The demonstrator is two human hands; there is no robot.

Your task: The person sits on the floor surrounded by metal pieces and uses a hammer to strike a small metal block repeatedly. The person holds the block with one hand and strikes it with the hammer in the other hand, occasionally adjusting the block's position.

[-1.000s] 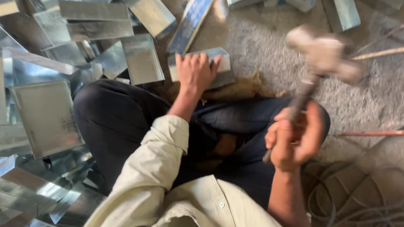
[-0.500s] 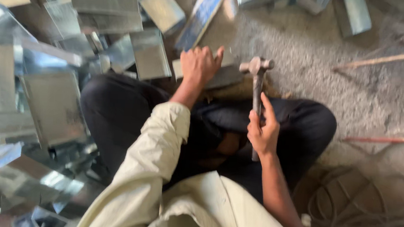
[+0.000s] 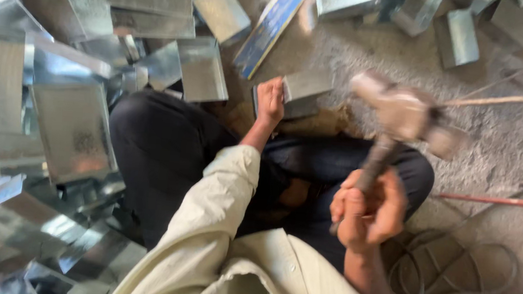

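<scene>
In right hand, raised hammer

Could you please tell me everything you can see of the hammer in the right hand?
The hammer is raised in the air, head up and blurred by motion. Its head looks like dull grey metal, lying crosswise on a straight, dark handle. The right hand is wrapped round the lower handle, with a short end showing below the fist. Nothing else touches it. It hangs above the person's lap, right of the metal piece that the left hand presses on.
</scene>
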